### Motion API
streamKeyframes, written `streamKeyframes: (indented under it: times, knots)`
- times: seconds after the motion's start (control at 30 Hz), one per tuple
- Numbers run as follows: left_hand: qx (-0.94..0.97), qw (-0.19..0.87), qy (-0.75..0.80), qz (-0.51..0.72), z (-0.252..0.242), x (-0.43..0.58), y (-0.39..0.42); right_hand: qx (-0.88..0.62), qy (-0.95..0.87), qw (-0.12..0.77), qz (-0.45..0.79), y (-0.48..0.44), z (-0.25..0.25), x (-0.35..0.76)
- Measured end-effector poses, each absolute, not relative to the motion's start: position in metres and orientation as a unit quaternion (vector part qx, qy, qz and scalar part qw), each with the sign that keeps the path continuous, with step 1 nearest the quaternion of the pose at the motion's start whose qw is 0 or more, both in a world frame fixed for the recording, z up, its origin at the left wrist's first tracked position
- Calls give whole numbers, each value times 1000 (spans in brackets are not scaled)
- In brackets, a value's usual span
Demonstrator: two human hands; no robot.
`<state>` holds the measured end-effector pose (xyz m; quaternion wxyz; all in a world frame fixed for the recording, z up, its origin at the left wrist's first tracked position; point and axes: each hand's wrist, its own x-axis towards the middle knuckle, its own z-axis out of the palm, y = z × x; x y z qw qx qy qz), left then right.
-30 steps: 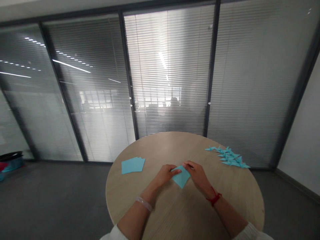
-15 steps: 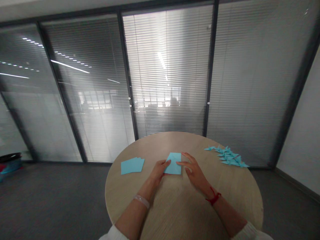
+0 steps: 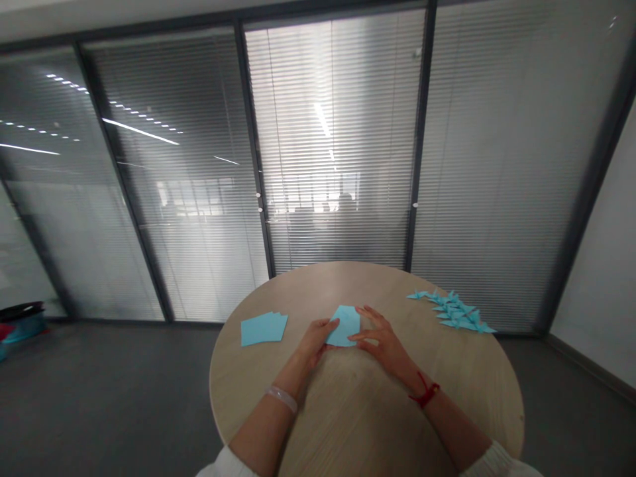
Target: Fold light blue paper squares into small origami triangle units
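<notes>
A light blue sheet of paper (image 3: pixel 344 323) is held just above or on the round table in front of me; its top corners look slanted. My left hand (image 3: pixel 316 339) grips its left edge, thumb on top and fingers underneath. At its right side is my right hand (image 3: pixel 380 336), with one finger at the upper right corner and a finger and thumb pinching near the lower right. Left of my hands lies a small stack of blue paper sheets (image 3: pixel 263 329). Over on the right rests a pile of folded blue paper cranes (image 3: pixel 460 313).
The round wooden table (image 3: pixel 348 411) has a curved edge all around. Beyond it stands a glass partition with blinds (image 3: pixel 332 146) and dark frames. A dark-rimmed bin or bag (image 3: pixel 22 321) is on the carpet at far left.
My right hand has shifted slightly left and its fingers have come onto the right edge of the paper. The sheet has turned a little, and its upper right corner now looks slanted.
</notes>
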<state>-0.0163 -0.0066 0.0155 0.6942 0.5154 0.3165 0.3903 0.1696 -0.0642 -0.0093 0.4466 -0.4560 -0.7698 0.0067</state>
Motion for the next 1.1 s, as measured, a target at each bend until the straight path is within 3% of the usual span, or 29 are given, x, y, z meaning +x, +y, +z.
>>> streamKeyframes:
  times: [0.4, 0.77, 1.1]
  knots:
    - [588, 688, 262, 335, 8, -11, -5, -498, -650, 558, 133, -58, -14, 168]
    - [615, 681, 263, 299, 11, -9, -12, -550, -594, 537, 236, -51, -20, 170]
    - [634, 655, 289, 291, 11, -5, -14, -563, -601, 515, 237, -54, -17, 169]
